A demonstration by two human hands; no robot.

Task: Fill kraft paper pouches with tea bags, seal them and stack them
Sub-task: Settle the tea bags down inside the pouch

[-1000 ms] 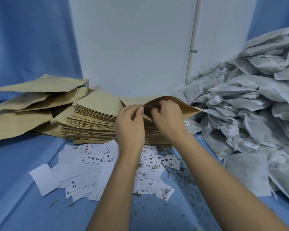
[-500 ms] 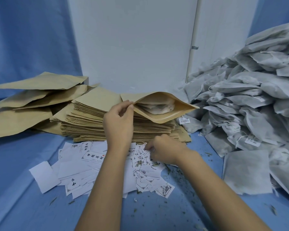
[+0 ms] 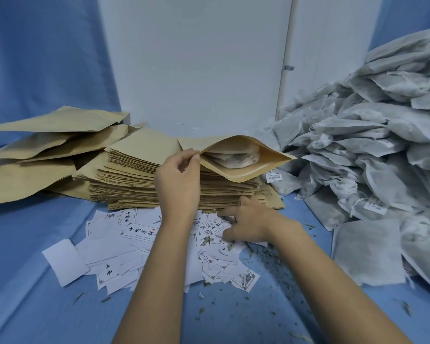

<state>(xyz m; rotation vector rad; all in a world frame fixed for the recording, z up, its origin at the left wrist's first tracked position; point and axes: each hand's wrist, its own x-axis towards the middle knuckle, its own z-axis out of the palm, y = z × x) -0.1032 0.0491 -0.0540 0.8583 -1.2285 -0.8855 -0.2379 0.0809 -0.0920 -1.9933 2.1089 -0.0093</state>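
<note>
An open kraft pouch (image 3: 256,170) lies on top of a tall stack of flat kraft pouches (image 3: 134,180), its mouth gaping toward me with a white tea bag (image 3: 236,156) visible inside. My left hand (image 3: 178,181) pinches the left corner of the pouch's mouth between thumb and fingers. My right hand (image 3: 248,223) is down on the scattered white paper labels (image 3: 139,232) in front of the stack, fingers spread and touching the slips; whether it pinches one I cannot tell. A big heap of grey-white tea bags (image 3: 372,155) fills the right side.
Filled kraft pouches (image 3: 42,145) lie piled at the left. A loose tea bag (image 3: 368,252) lies flat at the right front. Tea crumbs are strewn over the blue cloth (image 3: 35,306). A white wall (image 3: 196,65) stands behind the stacks.
My right hand left the pouch mouth and dropped to the paper labels in front of the stack. My left hand kept hold of the pouch's corner, and the mouth now gapes open.
</note>
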